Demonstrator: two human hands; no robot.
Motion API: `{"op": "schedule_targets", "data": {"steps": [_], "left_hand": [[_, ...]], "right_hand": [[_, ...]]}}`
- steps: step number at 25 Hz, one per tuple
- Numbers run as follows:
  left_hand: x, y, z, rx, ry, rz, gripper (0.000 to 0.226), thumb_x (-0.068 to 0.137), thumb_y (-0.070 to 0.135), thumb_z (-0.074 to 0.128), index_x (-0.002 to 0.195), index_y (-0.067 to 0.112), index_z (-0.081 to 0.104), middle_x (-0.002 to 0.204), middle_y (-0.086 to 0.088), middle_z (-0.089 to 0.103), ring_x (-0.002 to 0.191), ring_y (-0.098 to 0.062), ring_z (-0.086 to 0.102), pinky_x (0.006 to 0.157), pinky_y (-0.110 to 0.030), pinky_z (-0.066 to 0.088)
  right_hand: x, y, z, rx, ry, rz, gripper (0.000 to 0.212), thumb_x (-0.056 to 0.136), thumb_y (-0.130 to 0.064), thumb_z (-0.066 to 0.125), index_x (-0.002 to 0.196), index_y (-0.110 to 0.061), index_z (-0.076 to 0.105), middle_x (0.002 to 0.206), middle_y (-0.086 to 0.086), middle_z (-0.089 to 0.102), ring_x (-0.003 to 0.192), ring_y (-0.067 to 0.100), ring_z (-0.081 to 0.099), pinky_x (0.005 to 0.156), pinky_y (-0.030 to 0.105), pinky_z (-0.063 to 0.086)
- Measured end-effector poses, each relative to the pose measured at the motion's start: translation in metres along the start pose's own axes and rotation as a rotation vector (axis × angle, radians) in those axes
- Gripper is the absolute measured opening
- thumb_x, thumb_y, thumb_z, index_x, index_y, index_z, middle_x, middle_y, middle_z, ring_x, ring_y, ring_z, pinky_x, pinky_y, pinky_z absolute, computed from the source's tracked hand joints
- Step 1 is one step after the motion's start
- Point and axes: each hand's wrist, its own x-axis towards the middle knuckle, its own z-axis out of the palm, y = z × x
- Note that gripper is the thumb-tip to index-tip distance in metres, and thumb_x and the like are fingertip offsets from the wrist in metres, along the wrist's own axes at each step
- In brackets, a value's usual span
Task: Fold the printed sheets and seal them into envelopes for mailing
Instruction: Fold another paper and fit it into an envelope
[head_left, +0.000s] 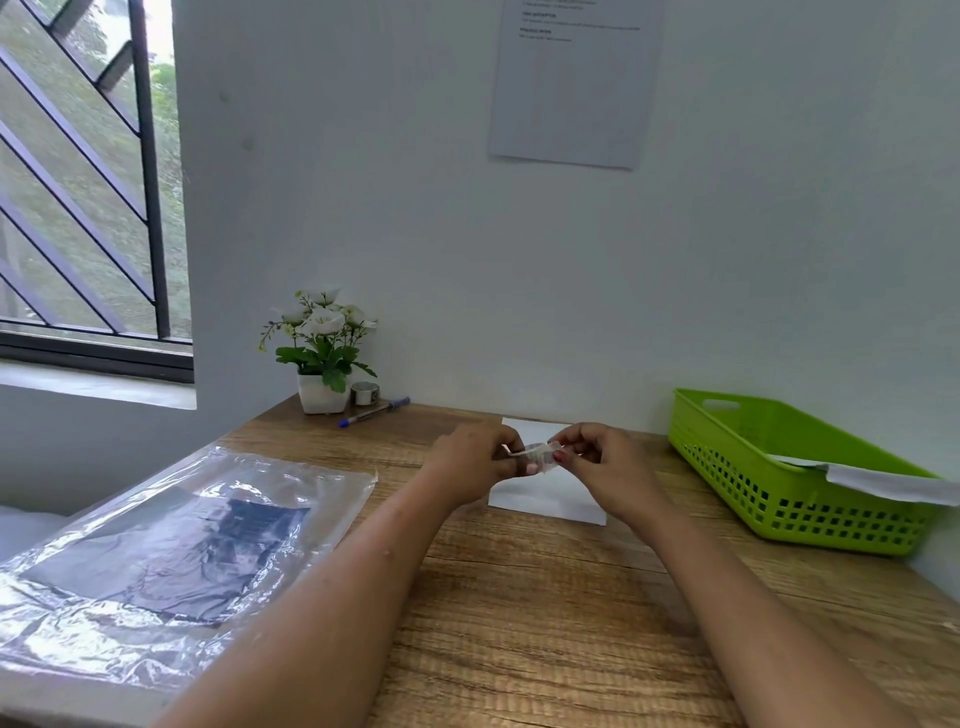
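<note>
Desk (545, 597): wood-grain top in front of me, set into a corner of pale walls.
Potted plant (322, 353): white flowers in a white pot at the desk's far left corner.
Pen (374, 412): blue-capped, lying just right of the pot.
Plastic sleeve (171, 561): clear and crinkled, flat on my left with something dark inside.
Window (88, 182): on my left, dark diagonal bars, greenery outside.
Wall notice (571, 88): a sheet stuck above the desk, text too small to read.
</note>
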Motion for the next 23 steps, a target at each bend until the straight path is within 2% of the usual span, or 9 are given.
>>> {"op": "schedule_targets", "data": {"steps": [2, 4, 8, 10, 13, 16, 20, 22, 23], "left_hand": [[-0.001, -0.003, -0.003, 0.154, 0.065, -0.07, 0.029, 0.084, 0.058, 0.056, 0.091, 0.03, 0.061, 0.094, 0.007, 0.065, 0.09, -0.016, 0.057, 0.077, -0.034, 0.037], [-0.004, -0.009, -0.009, 0.292, 0.173, -0.149, 0.026, 0.088, 0.053, 0.051, 0.097, 0.031, 0.061, 0.099, 0.007, 0.066, 0.097, -0.017, 0.058, 0.089, -0.039, 0.033], [-0.013, -0.029, -0.024, 0.439, 0.345, -0.405, 0.018, 0.093, 0.028, 0.046, 0.081, 0.028, 0.059, 0.079, 0.007, 0.059, 0.096, -0.018, 0.061, 0.101, -0.046, 0.027], [-0.015, -0.042, -0.033, 0.491, 0.37, -0.567, 0.016, 0.093, 0.025, 0.046, 0.093, 0.026, 0.062, 0.094, 0.001, 0.065, 0.105, -0.022, 0.059, 0.109, -0.051, 0.022], [-0.017, -0.058, -0.039, 0.534, 0.279, -0.725, 0.027, 0.094, 0.028, 0.045, 0.115, 0.02, 0.059, 0.118, -0.005, 0.063, 0.121, -0.026, 0.049, 0.113, -0.058, 0.012], [-0.017, -0.061, -0.039, 0.543, 0.196, -0.74, 0.032, 0.093, 0.028, 0.046, 0.123, 0.02, 0.055, 0.126, -0.006, 0.059, 0.127, -0.027, 0.043, 0.114, -0.059, 0.01], [-0.015, -0.055, -0.036, 0.517, 0.169, -0.694, 0.035, 0.091, 0.026, 0.049, 0.125, 0.021, 0.052, 0.131, -0.006, 0.05, 0.129, -0.03, 0.036, 0.11, -0.066, 0.007], [-0.012, -0.043, -0.032, 0.497, 0.164, -0.568, 0.038, 0.09, 0.028, 0.05, 0.127, 0.023, 0.052, 0.136, -0.005, 0.044, 0.132, -0.03, 0.034, 0.108, -0.068, 0.009], [-0.01, -0.035, -0.028, 0.491, 0.148, -0.443, 0.036, 0.09, 0.032, 0.051, 0.125, 0.026, 0.054, 0.136, -0.003, 0.044, 0.131, -0.028, 0.036, 0.107, -0.065, 0.015]], "right_hand": [[0.001, 0.002, -0.003, 0.041, 0.032, 0.023, 0.009, 0.084, -0.016, 0.07, 0.092, -0.012, 0.071, 0.083, -0.001, 0.068, 0.076, 0.009, 0.057, 0.069, 0.021, 0.044], [0.002, 0.004, -0.006, 0.089, 0.059, 0.058, 0.008, 0.084, -0.016, 0.07, 0.089, -0.011, 0.072, 0.078, -0.003, 0.065, 0.073, 0.008, 0.055, 0.067, 0.022, 0.042], [0.0, 0.008, -0.007, 0.122, 0.074, 0.095, 0.004, 0.083, -0.015, 0.071, 0.083, -0.011, 0.071, 0.071, -0.001, 0.061, 0.067, 0.01, 0.05, 0.061, 0.022, 0.038], [0.001, 0.008, -0.006, 0.137, 0.088, 0.109, 0.004, 0.081, -0.016, 0.073, 0.081, -0.013, 0.071, 0.071, 0.001, 0.061, 0.066, 0.011, 0.049, 0.063, 0.024, 0.038], [0.003, 0.008, -0.006, 0.165, 0.096, 0.126, 0.005, 0.081, -0.016, 0.074, 0.077, -0.015, 0.07, 0.068, 0.002, 0.059, 0.065, 0.014, 0.048, 0.062, 0.029, 0.037], [0.003, 0.009, -0.007, 0.168, 0.096, 0.132, 0.01, 0.081, -0.014, 0.074, 0.074, -0.018, 0.067, 0.066, 0.0, 0.058, 0.062, 0.014, 0.047, 0.061, 0.028, 0.037], [0.003, 0.011, -0.009, 0.161, 0.124, 0.123, 0.017, 0.079, -0.015, 0.075, 0.069, -0.02, 0.063, 0.062, -0.004, 0.054, 0.06, 0.011, 0.046, 0.06, 0.025, 0.038], [0.004, 0.014, -0.009, 0.158, 0.136, 0.133, 0.018, 0.078, -0.016, 0.076, 0.069, -0.02, 0.062, 0.063, -0.003, 0.053, 0.061, 0.012, 0.046, 0.062, 0.027, 0.039], [0.004, 0.015, -0.009, 0.155, 0.143, 0.142, 0.018, 0.079, -0.016, 0.076, 0.069, -0.02, 0.062, 0.064, -0.002, 0.054, 0.063, 0.013, 0.047, 0.063, 0.027, 0.04]]}}
